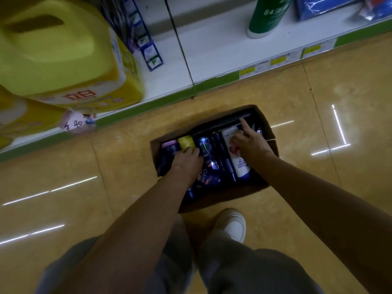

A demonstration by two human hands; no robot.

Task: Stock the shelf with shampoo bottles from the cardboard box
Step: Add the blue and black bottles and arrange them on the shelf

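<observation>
A cardboard box point(266, 126) sits open on the tan floor point(106, 166), just in front of the bottom shelf point(212, 54). It is packed with bottles lying on their sides: a dark one with a pink cap point(168, 152) at the left end, a yellow-capped bottle point(185, 142) beside it, a dark blue bottle point(209, 164) marked CLEAR in the middle, and a white bottle point(238, 160) toward the right.

Both of the person's hands are down in the box. The left hand point(187, 161) is curled over the bottles near the yellow cap; it seems to be gripping one, though the dim light hides which. The right hand point(249, 143) rests on the white bottle with its forefinger stretched out toward the far wall and the other fingers bent.

On the shelf stand a big yellow jug point(63, 56) at the left and a green and white bottle point(267, 15) further right. A white shoe point(234, 224) shows just behind the box.
</observation>
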